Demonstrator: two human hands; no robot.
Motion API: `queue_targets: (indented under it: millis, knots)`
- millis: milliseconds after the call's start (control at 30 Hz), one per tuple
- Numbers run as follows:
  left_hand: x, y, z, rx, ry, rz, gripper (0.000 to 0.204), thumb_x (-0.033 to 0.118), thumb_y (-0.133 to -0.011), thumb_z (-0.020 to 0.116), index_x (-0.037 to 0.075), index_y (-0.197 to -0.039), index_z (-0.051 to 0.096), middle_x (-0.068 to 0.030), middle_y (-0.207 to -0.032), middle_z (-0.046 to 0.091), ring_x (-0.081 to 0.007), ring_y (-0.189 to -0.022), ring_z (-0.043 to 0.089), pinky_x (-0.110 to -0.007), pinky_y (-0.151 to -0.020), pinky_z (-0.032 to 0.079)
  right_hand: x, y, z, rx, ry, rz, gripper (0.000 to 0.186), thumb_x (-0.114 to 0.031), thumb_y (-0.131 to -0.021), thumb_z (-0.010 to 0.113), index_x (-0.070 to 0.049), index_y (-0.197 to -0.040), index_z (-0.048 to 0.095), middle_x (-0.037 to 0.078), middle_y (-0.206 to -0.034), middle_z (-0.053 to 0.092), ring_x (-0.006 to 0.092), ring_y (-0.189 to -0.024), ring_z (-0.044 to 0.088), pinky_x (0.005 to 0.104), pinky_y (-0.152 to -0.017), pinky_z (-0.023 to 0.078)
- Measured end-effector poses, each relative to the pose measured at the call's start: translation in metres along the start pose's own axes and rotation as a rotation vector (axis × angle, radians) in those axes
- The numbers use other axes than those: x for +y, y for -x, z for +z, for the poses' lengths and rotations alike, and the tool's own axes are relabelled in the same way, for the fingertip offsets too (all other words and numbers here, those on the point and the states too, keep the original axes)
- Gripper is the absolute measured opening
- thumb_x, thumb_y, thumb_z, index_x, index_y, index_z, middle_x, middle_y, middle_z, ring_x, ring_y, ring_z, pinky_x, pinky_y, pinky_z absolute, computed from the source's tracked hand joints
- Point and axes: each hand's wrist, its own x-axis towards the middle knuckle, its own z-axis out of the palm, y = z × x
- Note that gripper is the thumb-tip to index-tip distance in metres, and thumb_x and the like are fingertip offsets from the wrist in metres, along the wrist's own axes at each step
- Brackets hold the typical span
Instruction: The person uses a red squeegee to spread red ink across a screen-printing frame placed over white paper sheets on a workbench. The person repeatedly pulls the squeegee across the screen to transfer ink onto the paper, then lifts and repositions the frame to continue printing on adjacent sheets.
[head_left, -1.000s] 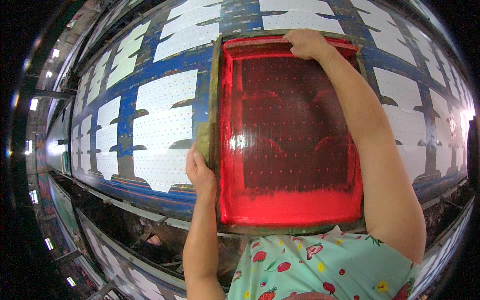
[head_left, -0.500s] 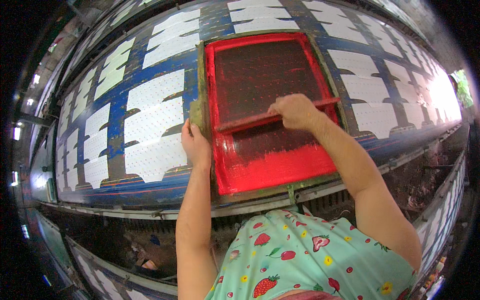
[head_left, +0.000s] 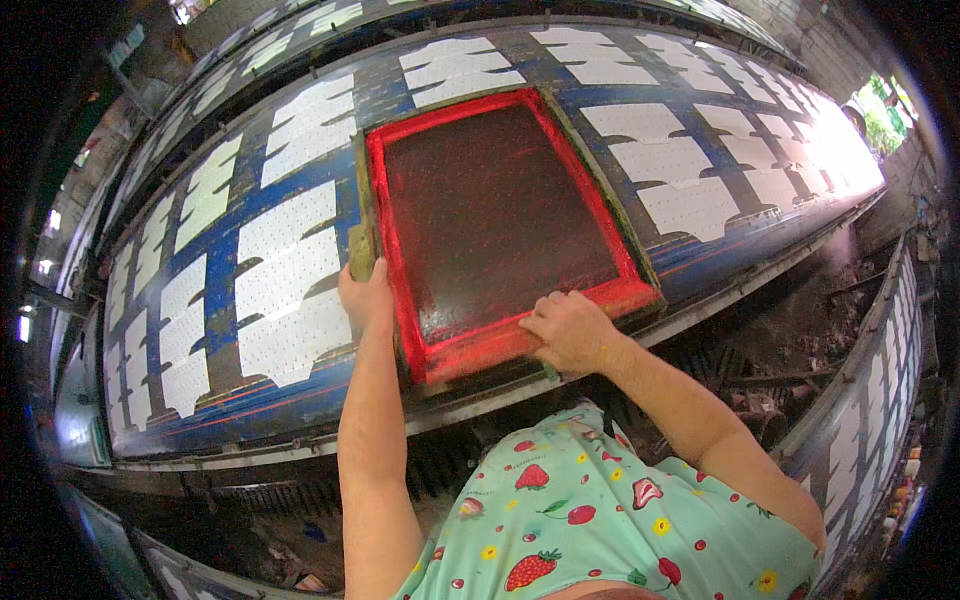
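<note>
A screen-printing frame (head_left: 620,225) lies on the long table, its dark mesh (head_left: 490,200) bordered by wet red ink. At its left side my left hand (head_left: 367,293) is closed round a greenish wooden handle (head_left: 361,250). My right hand (head_left: 572,332) is at the near end of the frame, fingers curled over a red-coated squeegee (head_left: 480,352). The squeegee lies along the near border and blends with the red ink there, so its outline is hard to make out.
White cut fabric pieces with small dots (head_left: 290,290) lie in rows on the blue-and-grey table (head_left: 225,315). A metal rail (head_left: 300,440) runs along the near edge. Another table with white pieces (head_left: 860,430) stands at the right. Bright light falls at the far right end.
My right hand has drawn the squeegee toward me, from mid-mesh to the near end. The broad red ink patch on the near mesh is gone. My left hand stays at the handle.
</note>
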Motion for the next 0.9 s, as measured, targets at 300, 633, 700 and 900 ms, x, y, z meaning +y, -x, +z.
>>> queue_targets:
  millis: [300, 633, 700, 900]
  knots:
    - [-0.005, -0.010, 0.005, 0.000, -0.050, -0.115, 0.054, 0.038, -0.084, 0.093, -0.006, -0.112, 0.080, -0.0212, -0.104, 0.082, -0.0331, -0.093, 0.078, -0.046, -0.089, 0.058, 0.060, 0.048, -0.008, 0.086, -0.368, -0.178, 0.055, -0.047, -0.091, 0.082, -0.007, -0.127, 0.075, 0.012, -0.129, 0.072, 0.0347, -0.126, 0.065, 0.0515, -0.109, 0.050]
    - [0.003, -0.008, 0.008, 0.070, 0.045, -0.207, 0.054, 0.033, -0.089, 0.092, -0.009, -0.120, 0.076, -0.0153, -0.112, 0.079, -0.0260, -0.098, 0.071, -0.040, -0.092, 0.055, 0.214, 0.085, -0.009, 0.447, -0.526, 0.533, 0.049, -0.022, -0.096, 0.079, -0.006, -0.141, 0.069, 0.021, -0.144, 0.065, 0.0410, -0.137, 0.059, 0.0496, -0.119, 0.046]
    - [0.004, -0.009, 0.008, 0.069, 0.046, -0.214, 0.054, 0.030, -0.091, 0.091, -0.009, -0.123, 0.075, -0.0160, -0.117, 0.078, -0.0252, -0.102, 0.071, -0.040, -0.095, 0.054, 0.222, 0.080, -0.004, 0.336, -0.747, 0.680, 0.050, -0.021, -0.096, 0.078, -0.005, -0.143, 0.069, 0.023, -0.144, 0.066, 0.0404, -0.137, 0.060, 0.0480, -0.119, 0.046]
    - [0.014, -0.007, 0.006, -0.047, 0.167, -0.305, 0.041, 0.020, -0.096, 0.086, -0.007, -0.125, 0.075, -0.0149, -0.117, 0.078, -0.0251, -0.102, 0.071, -0.040, -0.095, 0.054, 0.213, 0.067, -0.008, 0.265, -0.870, 0.759, 0.048, -0.020, -0.096, 0.078, -0.007, -0.141, 0.072, 0.022, -0.141, 0.070, 0.0366, -0.135, 0.064, 0.0452, -0.119, 0.047]
